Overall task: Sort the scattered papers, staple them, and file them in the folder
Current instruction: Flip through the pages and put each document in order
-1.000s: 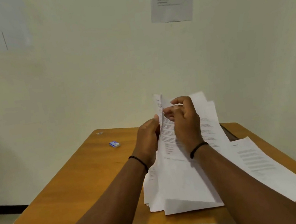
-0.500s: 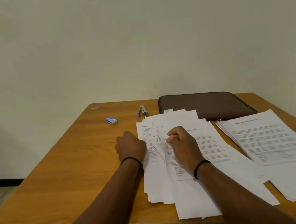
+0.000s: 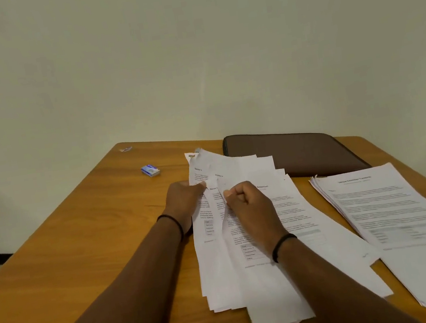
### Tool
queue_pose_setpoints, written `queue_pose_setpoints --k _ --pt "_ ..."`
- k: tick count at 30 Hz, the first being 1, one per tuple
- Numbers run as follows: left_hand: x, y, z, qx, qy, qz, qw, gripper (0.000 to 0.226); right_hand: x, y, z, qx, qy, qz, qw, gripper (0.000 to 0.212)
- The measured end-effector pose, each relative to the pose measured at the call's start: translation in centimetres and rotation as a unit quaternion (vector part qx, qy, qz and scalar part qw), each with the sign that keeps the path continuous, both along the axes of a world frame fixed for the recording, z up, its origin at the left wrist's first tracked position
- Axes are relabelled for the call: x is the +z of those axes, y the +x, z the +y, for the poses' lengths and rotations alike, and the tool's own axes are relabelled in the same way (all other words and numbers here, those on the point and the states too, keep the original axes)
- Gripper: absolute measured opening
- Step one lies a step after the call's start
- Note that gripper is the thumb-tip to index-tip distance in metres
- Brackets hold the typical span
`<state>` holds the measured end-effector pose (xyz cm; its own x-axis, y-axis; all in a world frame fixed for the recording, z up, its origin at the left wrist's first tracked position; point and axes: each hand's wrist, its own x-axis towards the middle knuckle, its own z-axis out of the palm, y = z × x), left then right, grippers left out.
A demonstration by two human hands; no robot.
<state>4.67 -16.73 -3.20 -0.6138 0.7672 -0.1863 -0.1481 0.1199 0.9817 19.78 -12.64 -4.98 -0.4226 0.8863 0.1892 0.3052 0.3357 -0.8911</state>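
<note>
On the wooden surface we see a small blue box at left. Our left hand and right hand each pinch sheets of the fanned papers; the brown folder and a second stack lie rightward.

The orange-brown wooden worktop shows a smooth, faintly glossy grain finish. The fanned white printed paper sheets and the separate white paper stack look thin and matt. The dark brown rectangular folder has a smooth, leather-like, slightly sheened cover. The pale wall is matt.
</note>
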Motion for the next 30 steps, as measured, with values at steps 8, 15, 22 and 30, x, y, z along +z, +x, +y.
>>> queue_pose_setpoints --k 8,15,22,30 --pt "-0.1 -2.1 -5.6 0.06 0.117 -0.114 0.985 0.018 1.3 -5.3 -1.0 0.104 0.162 -0.202 0.96 0.062" --pt "0.2 -5.6 -6.8 0.014 0.201 -0.272 0.941 0.048 -0.2 -7.1 -2.0 0.076 0.232 -0.149 0.958 0.051" --pt "-0.3 -5.2 -5.6 -0.018 0.176 -0.122 0.977 0.047 0.1 -7.1 -2.2 0.087 0.213 -0.149 0.962 0.066" --pt "-0.7 -5.2 -5.6 -0.008 0.186 -0.111 0.976 0.034 0.3 -7.6 -2.7 0.054 0.271 -0.177 0.945 0.064"
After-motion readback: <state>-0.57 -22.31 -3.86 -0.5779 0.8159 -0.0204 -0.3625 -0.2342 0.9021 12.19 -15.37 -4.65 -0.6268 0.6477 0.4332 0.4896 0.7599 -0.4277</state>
